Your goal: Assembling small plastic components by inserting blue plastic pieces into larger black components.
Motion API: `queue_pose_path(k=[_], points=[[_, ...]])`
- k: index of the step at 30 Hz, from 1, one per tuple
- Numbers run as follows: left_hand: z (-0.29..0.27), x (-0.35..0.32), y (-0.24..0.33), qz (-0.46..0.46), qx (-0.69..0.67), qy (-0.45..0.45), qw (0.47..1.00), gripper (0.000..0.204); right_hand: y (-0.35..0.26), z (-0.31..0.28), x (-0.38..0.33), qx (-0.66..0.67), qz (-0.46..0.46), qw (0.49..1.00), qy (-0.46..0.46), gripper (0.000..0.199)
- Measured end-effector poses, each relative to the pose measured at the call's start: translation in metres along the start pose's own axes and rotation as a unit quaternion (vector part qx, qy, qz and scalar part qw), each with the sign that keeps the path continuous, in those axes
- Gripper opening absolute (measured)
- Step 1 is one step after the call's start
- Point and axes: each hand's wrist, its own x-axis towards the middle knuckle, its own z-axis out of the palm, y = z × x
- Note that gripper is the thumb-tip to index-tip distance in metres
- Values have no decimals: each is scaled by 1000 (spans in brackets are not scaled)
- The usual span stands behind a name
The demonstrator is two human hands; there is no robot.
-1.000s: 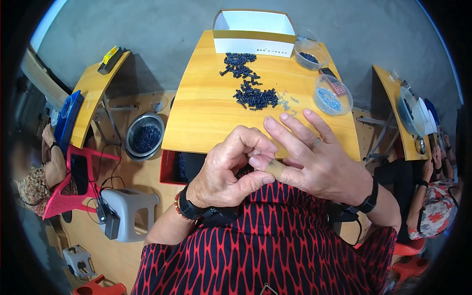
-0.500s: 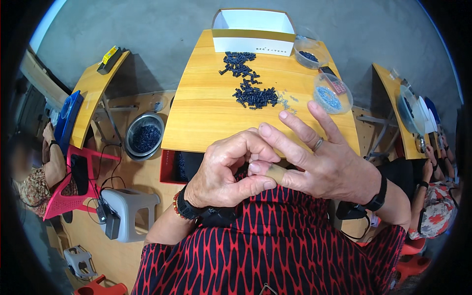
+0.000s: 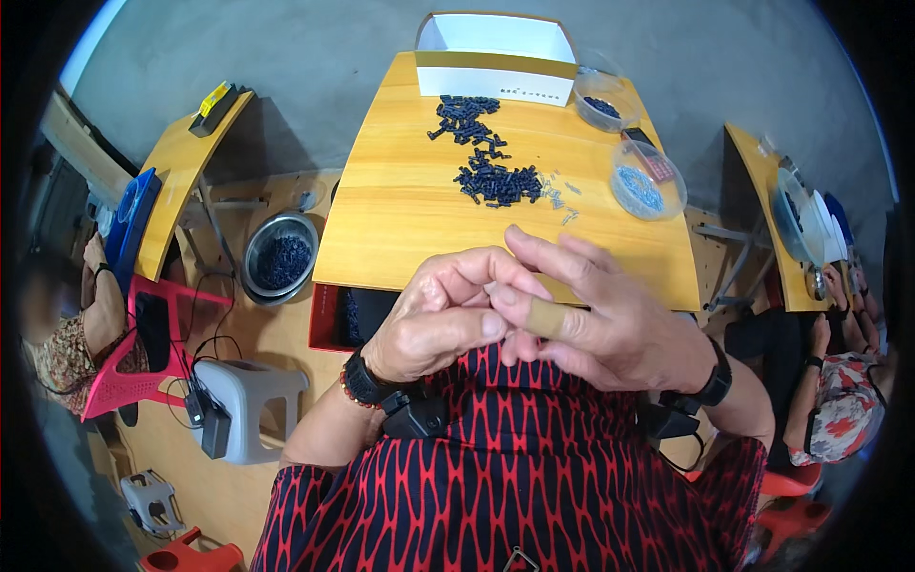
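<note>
My left hand (image 3: 434,310) and my right hand (image 3: 620,319) meet above my lap, just before the near edge of the table (image 3: 391,229). The left one is closed, its thumb and curled fingers pressed against the right hand's fingertips. A tan bandage (image 3: 546,319) wraps one finger of the right hand, whose fingers bend inward and are partly blurred. Whatever lies between the fingertips is hidden or too small to name. Beyond the hands lie a pile of small black tubular pieces (image 3: 498,182) and some small clear pieces (image 3: 558,195).
More black pieces (image 3: 464,119) lie before a white box (image 3: 496,84). At the table's right stand a clear bowl of bluish pieces (image 3: 672,200) and another bowl (image 3: 600,119). A metal basin (image 3: 250,257) and grey stool (image 3: 253,381) are left. People sit at both sides.
My right hand has turned and its spread fingers have drawn down and inward. The left hand stays against its fingertips. The piles and bowls are where they were.
</note>
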Motion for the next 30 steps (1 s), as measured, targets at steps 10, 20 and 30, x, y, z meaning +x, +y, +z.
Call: queue_pose_path(k=[10,20,30], points=[[0,9,-10,123,21,61,990,17,11,49,15,618,22,779,101,87],[-12,17,-29,93,32,178,979,9,10,73,24,734,124,639,193,100],[-23,23,-42,79,-90,221,968,5,30,89,19,780,137,585,177,107]])
